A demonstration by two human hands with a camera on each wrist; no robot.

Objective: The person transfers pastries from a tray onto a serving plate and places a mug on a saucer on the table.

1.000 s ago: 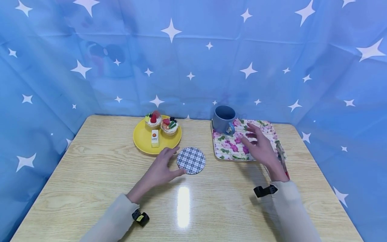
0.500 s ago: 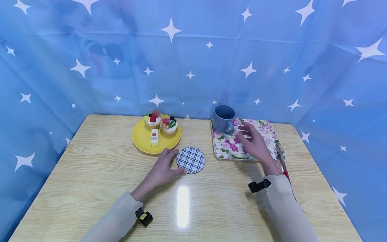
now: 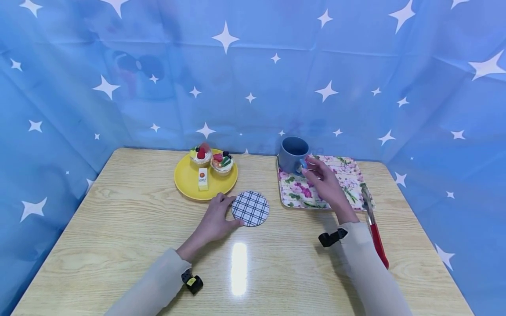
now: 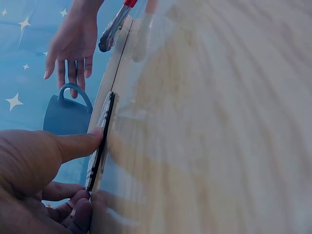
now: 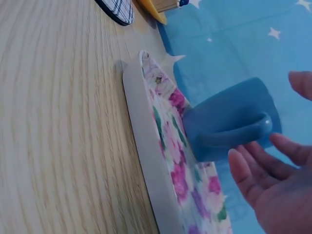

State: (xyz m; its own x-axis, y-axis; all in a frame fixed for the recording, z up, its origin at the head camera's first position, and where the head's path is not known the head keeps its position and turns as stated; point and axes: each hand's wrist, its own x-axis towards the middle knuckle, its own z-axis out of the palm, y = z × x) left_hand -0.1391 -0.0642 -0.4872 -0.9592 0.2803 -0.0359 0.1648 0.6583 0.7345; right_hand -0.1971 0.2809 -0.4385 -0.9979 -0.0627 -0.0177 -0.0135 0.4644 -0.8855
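In the head view a round plaid coaster (image 3: pixel 251 208) lies on the table. My left hand (image 3: pixel 216 221) is at its left edge, thumb and fingertips against the rim; the left wrist view shows the thumb (image 4: pixel 80 146) touching the coaster (image 4: pixel 101 141). A blue mug (image 3: pixel 292 156) stands upright on the back left corner of a floral tray (image 3: pixel 336 193). My right hand (image 3: pixel 326 182) is beside the mug's handle (image 5: pixel 236 134), fingers spread and loosely bent. In the right wrist view, its fingertips are close to the handle and do not grip it; whether they touch is unclear.
A yellow plate (image 3: pixel 183 184) with two cupcakes (image 3: pixel 222 164) and a small cake piece (image 3: pixel 203 180) stands behind my left hand. Red-handled tongs (image 3: pixel 377 241) lie along the tray's right side, under my right forearm's edge. A starry blue curtain (image 3: pixel 253 74) hangs behind the table.
My right hand has moved left across the tray to the mug's handle, uncovering more of the tongs. My left hand stays at the coaster, its forearm shifting slightly right.
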